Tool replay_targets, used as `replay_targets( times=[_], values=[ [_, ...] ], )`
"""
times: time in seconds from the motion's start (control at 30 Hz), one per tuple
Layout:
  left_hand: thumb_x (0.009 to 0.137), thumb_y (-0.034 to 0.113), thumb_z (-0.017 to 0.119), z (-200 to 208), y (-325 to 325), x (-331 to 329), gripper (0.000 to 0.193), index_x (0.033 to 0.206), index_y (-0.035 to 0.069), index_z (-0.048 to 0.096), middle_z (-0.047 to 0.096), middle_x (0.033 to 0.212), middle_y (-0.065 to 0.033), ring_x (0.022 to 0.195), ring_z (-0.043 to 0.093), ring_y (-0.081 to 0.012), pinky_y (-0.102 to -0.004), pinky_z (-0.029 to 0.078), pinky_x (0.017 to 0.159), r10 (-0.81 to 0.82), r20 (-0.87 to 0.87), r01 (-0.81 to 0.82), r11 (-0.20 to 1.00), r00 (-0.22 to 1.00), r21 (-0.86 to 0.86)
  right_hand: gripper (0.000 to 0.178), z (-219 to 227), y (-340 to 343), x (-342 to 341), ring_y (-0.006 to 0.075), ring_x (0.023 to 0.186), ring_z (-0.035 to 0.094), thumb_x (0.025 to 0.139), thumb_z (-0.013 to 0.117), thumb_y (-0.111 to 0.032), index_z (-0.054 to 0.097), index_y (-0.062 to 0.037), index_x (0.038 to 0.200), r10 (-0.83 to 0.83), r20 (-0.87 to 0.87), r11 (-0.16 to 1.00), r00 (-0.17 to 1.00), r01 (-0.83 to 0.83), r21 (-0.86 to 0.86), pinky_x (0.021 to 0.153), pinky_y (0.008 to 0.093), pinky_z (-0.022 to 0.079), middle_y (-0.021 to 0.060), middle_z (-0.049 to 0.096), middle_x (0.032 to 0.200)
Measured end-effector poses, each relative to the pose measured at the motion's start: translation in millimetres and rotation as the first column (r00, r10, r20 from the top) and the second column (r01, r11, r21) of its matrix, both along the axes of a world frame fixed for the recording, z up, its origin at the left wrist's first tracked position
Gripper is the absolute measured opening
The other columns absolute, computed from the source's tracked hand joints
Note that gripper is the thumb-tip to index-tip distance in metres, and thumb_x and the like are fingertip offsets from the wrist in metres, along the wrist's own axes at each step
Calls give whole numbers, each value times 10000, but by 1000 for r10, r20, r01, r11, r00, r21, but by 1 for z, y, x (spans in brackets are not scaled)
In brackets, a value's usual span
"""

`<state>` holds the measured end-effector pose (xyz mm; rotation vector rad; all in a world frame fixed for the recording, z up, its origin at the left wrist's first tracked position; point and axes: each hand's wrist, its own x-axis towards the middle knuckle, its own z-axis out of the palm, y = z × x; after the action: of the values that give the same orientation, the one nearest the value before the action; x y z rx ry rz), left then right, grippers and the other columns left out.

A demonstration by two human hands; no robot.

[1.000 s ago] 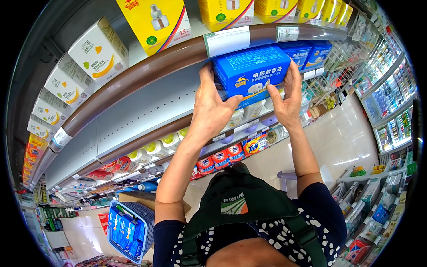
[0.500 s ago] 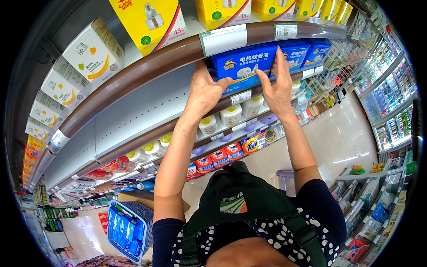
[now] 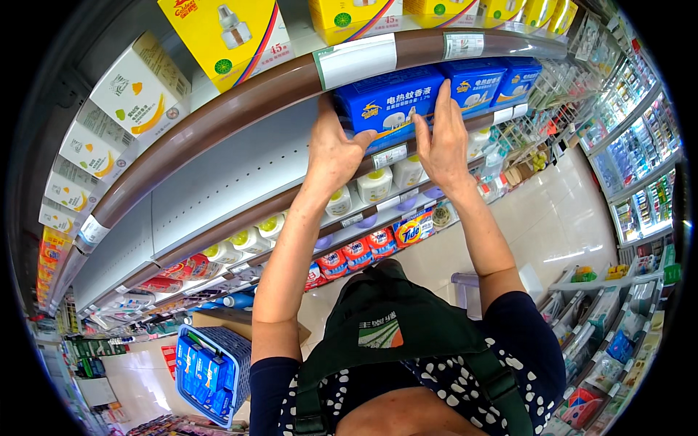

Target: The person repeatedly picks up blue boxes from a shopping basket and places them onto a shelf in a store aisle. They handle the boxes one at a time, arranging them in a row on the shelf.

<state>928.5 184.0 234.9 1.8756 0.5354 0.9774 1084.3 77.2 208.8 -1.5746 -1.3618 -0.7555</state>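
Observation:
A blue box of mosquito-repellent liquid (image 3: pixel 389 102) stands on the middle shelf, gripped between my two hands. My left hand (image 3: pixel 334 150) is at its left end, thumb across the lower front corner, the other fingers partly hidden behind that side. My right hand (image 3: pixel 442 149) holds the right end, its thumb against the front and the fingers pointing up along the edge. Beside it on the right stand two similar blue boxes, the nearer one (image 3: pixel 474 81) and a farther one (image 3: pixel 518 80).
Bare grey shelf (image 3: pixel 218 174) extends left of the box. Overhead, a brown shelf edge (image 3: pixel 218 83) carries yellow boxes (image 3: pixel 236 33) and white boxes (image 3: pixel 142 87). White bottles (image 3: pixel 374 187) and detergent packs (image 3: pixel 356 254) fill lower shelves. A blue basket (image 3: pixel 240 356) of blue boxes stands lower left.
The blue box has gone deeper onto the shelf, its lower front now behind the price rail and nearer in line with its neighbours. Both hands moved with it, slightly leftward in view.

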Motion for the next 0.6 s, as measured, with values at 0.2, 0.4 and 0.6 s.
replay_targets(
  times=[0.2,0.4,0.6],
  values=[
    [738,6,694,-12,-1,8,750,1385,-62,321,527,1289,-245,1215,521,-310,-379,391,1054,42,29,-44,997,999,60,630,-15,3,-12,422,1083,499,837,647,-32,352,141,1366,-114,25,993,993,114,15,915,441,430,312,473,1212],
    [756,176,697,-40,9,18,639,1283,-77,439,528,1227,-310,1151,523,-432,-448,411,1009,156,-1,-151,959,988,238,622,-28,1,-26,452,1258,375,830,658,-118,401,39,1374,-188,62,982,980,189,-14,1046,521,315,304,383,1365],
    [800,66,564,-43,-53,-60,821,1467,-101,116,147,1504,-345,1412,132,-494,-492,126,1175,198,239,-272,901,951,337,473,-26,-7,-113,407,1298,395,903,634,-160,507,28,1318,127,-19,984,992,-123,128,1056,477,350,249,370,1424]
  ],
)
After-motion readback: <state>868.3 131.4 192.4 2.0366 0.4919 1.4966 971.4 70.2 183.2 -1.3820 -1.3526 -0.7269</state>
